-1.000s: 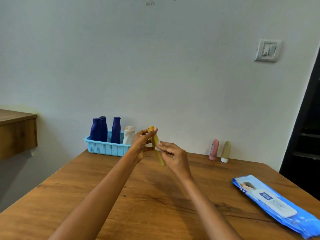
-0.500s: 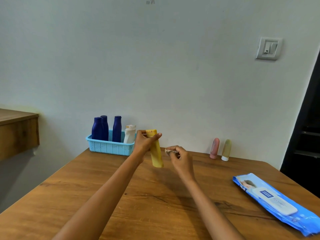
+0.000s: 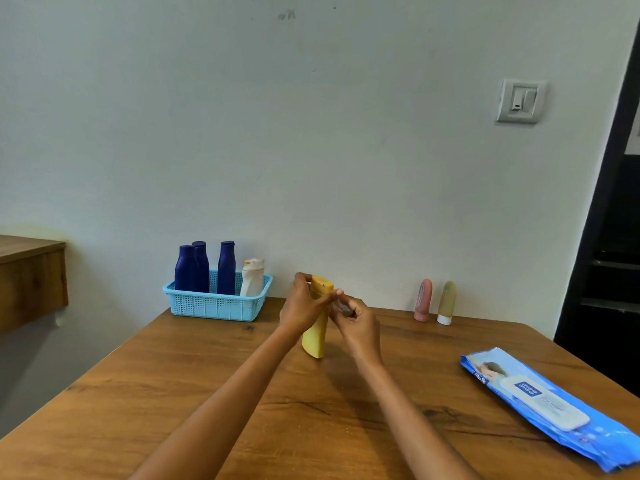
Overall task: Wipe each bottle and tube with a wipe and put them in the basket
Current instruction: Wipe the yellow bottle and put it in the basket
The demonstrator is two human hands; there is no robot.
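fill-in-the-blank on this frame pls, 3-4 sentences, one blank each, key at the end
1. The left hand holds a ____ bottle.
2. The basket holds three dark blue bottles and one ____ bottle.
3. The right hand pinches a small ____ against that held bottle.
4. The pink tube and olive tube stand on the table near the ____.

Missing words: yellow; white; wipe; wall

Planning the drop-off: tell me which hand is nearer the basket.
Left. The left hand, gripping the yellow tube, is just right of the basket; the right hand is farther right.
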